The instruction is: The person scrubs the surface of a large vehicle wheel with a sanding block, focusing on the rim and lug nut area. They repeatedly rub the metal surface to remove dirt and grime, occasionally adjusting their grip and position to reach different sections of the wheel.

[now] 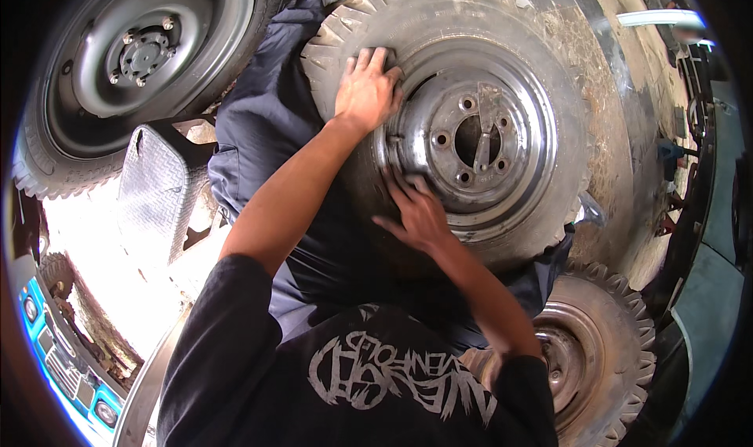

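Note:
A tire (547, 70) on a shiny steel wheel rim (423, 153) lies before me between my legs. My left hand (370, 85) rests on the tire's upper left sidewall, its fingers bent close to the rim's edge. My right hand (415, 212) is slightly blurred, its fingers spread over the lower left sidewall and reaching to the rim. On the wheel's centre disc, a flat metal scraper or putty knife (487, 114) lies across the hub hole. Several bolt holes surround that hole.
Another wheel with a tire (144, 53) fills the upper left. A ribbed plastic stool or step (156, 182) stands beside my left leg. Behind my right side is a third tire (600, 329). A blue vehicle front (65, 364) shows at lower left, a grey-green vehicle panel (712, 306) at the right.

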Demonstrator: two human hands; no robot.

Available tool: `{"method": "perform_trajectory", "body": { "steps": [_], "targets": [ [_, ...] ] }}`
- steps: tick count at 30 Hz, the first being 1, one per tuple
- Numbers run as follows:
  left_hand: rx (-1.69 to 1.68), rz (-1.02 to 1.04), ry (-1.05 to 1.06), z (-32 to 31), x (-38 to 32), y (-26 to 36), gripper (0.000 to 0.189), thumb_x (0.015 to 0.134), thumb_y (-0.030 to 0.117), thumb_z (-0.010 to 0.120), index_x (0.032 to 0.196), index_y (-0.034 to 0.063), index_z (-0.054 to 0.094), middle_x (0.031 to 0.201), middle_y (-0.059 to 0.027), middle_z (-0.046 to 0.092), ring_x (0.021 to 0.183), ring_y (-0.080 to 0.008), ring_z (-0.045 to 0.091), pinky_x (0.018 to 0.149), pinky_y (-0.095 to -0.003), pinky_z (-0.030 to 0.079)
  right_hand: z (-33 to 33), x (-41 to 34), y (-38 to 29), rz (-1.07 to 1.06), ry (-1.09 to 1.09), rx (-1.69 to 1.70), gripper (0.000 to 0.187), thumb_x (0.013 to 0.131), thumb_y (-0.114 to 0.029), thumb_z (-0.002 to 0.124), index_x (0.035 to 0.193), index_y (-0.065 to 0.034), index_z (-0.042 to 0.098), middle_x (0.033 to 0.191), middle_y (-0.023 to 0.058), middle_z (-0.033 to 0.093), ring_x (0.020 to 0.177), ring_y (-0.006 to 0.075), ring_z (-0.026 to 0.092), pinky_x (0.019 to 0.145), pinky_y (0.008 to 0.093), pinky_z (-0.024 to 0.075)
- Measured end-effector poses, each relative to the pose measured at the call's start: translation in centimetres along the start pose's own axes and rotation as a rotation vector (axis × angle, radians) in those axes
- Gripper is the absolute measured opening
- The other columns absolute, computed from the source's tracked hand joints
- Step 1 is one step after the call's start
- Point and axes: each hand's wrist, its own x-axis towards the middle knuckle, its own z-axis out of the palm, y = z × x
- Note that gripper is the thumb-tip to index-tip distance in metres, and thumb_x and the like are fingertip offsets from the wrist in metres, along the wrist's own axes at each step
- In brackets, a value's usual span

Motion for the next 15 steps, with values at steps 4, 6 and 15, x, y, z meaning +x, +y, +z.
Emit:
{"method": "perform_trajectory", "body": {
  "steps": [4,6,15],
  "targets": [
    [0.031,-0.008,-0.011,0.0,-0.5,-0.4,0.035,0.09,0.033,0.071,0.121,0.0163,0.074,0.142,-0.0194,0.052,0.132,-0.0395,0.048,0.111,-0.0531,0.04,0.8,2.9,-0.5,0.08,0.074,0.097,0.089,0.092,-0.057,0.068,0.157,-0.0033,0.042,0.149,0.0268,0.053,0.122,0.0424,0.057,0.104,0.0456,0.0499],
    [0.042,-0.005,0.027,0.7,-0.7,-0.8,0.037,0.09,0.033,0.071,0.123,0.0167,0.073,0.142,-0.02,0.052,0.132,-0.04,0.048,0.111,-0.0541,0.04,1.1,-1.5,0.3,0.042,-0.013,0.062,0.084,0.091,-0.056,0.07,0.156,-0.0086,0.046,0.152,0.0207,0.054,0.119,0.041,0.059,0.103,0.0475,0.0503],
    [-0.037,-0.066,-0.038,-0.4,0.1,0.1,0.033,0.09,0.03,0.069,0.117,0.0135,0.074,0.143,-0.0177,0.052,0.136,-0.0376,0.045,0.112,-0.0526,0.038,-1.3,-4.8,2.2,-0.111,-0.144,-0.057,0.086,0.082,-0.051,0.078,0.154,-0.0113,0.051,0.153,0.0142,0.055,0.117,0.0399,0.06,0.102,0.0494,0.0515]
  ]
}}
